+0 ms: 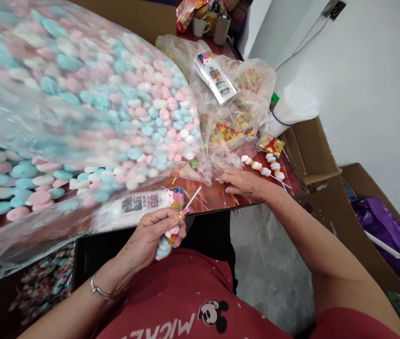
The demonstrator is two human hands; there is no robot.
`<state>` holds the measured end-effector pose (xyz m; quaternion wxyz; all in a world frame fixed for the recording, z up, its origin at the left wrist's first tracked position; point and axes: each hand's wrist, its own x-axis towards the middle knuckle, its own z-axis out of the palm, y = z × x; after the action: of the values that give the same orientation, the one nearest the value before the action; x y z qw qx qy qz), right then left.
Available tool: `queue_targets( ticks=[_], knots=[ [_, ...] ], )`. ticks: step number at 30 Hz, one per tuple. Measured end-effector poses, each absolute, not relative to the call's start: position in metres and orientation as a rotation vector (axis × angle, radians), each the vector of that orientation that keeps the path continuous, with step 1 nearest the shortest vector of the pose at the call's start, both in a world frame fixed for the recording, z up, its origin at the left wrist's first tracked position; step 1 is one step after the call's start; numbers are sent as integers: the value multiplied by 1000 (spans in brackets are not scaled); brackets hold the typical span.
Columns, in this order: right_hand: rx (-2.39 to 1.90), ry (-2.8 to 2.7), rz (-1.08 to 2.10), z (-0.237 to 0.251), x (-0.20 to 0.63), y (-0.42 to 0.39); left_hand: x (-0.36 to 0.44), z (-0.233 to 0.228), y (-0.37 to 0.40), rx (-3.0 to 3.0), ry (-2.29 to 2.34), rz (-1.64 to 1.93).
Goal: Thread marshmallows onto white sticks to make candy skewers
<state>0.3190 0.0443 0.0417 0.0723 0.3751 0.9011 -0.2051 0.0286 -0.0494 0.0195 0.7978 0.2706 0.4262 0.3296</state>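
My left hand [162, 225] is closed round a wrapped marshmallow stick [166, 242], its clear wrapper gathered at the neck and its white stick pointing up and right. My right hand [244, 185] reaches over the table edge, fingers stretched out and apparently empty. Thin gold twist ties [232, 197] lie under and beside its fingers. To its right, two bare marshmallow skewers [256, 165] rest on the table. Flat printed wrappers [146, 202] lie just beyond my left hand.
A huge clear bag of pastel marshmallows [115, 99] covers the table's left side. Behind stand bags of gummy candy [226, 129] with a wrapper stack [215, 77] on top. Cardboard boxes [313, 150] stand at the right. Below the table's left side is a heap of wrapped sweets [49, 282].
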Motion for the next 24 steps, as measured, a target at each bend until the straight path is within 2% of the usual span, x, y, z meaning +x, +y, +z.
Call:
queue_targets(
  ticks=[8, 16, 24],
  knots=[
    [1198, 2670, -647, 40, 320, 48, 29, 17, -50, 586, 900, 706],
    [1055, 2663, -440, 45, 314, 47, 30, 19, -50, 588, 899, 705],
    [1043, 2650, -420, 40, 316, 52, 30, 18, -51, 588, 900, 712]
  ],
)
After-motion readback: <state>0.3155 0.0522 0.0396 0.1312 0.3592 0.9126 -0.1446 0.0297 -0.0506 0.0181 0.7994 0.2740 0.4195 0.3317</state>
